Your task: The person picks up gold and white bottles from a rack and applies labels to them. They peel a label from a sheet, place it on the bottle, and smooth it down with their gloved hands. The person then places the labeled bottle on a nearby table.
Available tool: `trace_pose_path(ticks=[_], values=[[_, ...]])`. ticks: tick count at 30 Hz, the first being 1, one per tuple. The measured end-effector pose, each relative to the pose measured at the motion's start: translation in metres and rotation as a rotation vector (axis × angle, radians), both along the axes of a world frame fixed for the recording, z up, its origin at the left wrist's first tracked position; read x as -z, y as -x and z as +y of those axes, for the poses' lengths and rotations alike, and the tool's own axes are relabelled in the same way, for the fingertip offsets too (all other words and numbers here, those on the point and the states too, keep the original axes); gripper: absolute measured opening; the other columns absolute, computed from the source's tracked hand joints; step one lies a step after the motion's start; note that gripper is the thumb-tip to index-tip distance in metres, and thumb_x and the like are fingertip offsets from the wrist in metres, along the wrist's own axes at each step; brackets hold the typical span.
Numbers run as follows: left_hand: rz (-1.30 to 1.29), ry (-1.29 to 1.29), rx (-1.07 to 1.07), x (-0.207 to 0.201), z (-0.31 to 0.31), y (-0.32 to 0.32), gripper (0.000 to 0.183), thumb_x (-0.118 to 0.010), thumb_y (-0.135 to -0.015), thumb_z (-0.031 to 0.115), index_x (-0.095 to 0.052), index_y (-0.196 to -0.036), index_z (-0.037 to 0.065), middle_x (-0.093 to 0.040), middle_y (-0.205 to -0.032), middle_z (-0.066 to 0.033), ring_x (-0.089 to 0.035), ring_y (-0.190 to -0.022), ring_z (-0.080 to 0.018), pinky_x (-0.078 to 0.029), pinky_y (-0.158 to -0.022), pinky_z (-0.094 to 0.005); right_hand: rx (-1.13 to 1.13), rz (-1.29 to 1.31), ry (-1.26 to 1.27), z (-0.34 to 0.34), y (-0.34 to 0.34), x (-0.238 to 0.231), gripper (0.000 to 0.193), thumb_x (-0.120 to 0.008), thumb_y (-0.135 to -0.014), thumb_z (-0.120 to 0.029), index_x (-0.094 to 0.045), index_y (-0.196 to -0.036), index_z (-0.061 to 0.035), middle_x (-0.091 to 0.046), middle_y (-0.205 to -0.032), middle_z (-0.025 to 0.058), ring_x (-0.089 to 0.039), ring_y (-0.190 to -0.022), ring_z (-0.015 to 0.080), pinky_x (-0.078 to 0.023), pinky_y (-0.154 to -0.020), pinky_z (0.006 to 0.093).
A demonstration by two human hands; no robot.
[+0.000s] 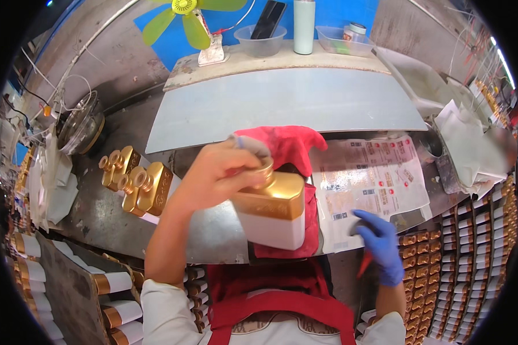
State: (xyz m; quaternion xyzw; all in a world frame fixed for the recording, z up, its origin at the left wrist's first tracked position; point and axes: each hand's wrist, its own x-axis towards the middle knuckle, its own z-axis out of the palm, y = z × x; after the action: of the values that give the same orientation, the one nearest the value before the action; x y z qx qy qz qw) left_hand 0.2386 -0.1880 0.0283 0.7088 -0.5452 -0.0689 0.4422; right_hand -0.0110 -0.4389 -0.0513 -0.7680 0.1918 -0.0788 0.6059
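Metal bench (106,210) in a crowded workshop. The left hand (221,175) grips a gold-and-white bottle (270,224) by its neck, before a red cloth (311,227) near the bench's front edge. The gloved right hand (381,244) is half-curled; whether it holds the red object (364,263) beside it is unclear. A slipping one-handed grip could drop the bottle off the edge.
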Motion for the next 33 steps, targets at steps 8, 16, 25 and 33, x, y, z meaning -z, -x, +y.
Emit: trace_pose_path(ticks=[8, 16, 25, 33], values=[[0.466, 0.371, -0.325, 0.083, 0.0, 0.011, 0.051, -0.065, -0.082, -0.002, -0.046, -0.129, 0.0, -0.047, -0.128, -0.0118, -0.054, -0.11, -0.0199, -0.047, -0.092, -0.0314, -0.138, -0.014, 0.125, 0.052, -0.067, 0.028, 0.063, -0.072, -0.081, -0.018, -0.045, -0.138, -0.0137, -0.054, -0.07, -0.0021, -0.042, -0.058, 0.0076, -0.042, -0.058, 0.0231], [0.895, 0.46, -0.332, 0.122, -0.01, 0.058, 0.079, -0.055, -0.083, -0.008, -0.009, -0.146, 0.007, -0.031, -0.14, -0.0141, -0.041, -0.124, -0.0228, -0.037, -0.102, -0.0361, -0.232, 0.179, 0.118, 0.043, -0.067, 0.032, 0.06, -0.073, -0.081, -0.022, -0.049, -0.136, -0.0173, -0.054, -0.07, -0.0005, -0.044, -0.061, 0.0077, -0.043, -0.061, 0.0233], [0.933, 0.393, -0.345, 0.116, -0.016, 0.054, 0.082, -0.053, -0.083, -0.006, -0.002, -0.146, 0.007, -0.033, -0.139, -0.0169, -0.042, -0.124, -0.0243, -0.036, -0.103, -0.0373, -0.094, 0.283, 0.77, -0.167, -0.143, 0.053, 0.062, -0.077, -0.072, -0.024, -0.055, -0.127, -0.005, -0.063, -0.11, 0.0122, -0.058, -0.092, 0.0231, -0.046, -0.08, 0.0318], [0.869, 0.353, -0.353, 0.118, -0.007, 0.053, 0.083, -0.055, -0.085, -0.004, 0.001, -0.146, 0.003, -0.032, -0.14, -0.0181, -0.041, -0.126, -0.025, -0.035, -0.104, -0.0375, -0.517, 0.615, 1.082, -0.157, -0.241, 0.042, 0.066, -0.076, -0.068, -0.041, -0.055, -0.122, -0.0082, -0.058, -0.121, 0.0158, -0.052, -0.114, 0.032, -0.042, -0.095, 0.0373]])
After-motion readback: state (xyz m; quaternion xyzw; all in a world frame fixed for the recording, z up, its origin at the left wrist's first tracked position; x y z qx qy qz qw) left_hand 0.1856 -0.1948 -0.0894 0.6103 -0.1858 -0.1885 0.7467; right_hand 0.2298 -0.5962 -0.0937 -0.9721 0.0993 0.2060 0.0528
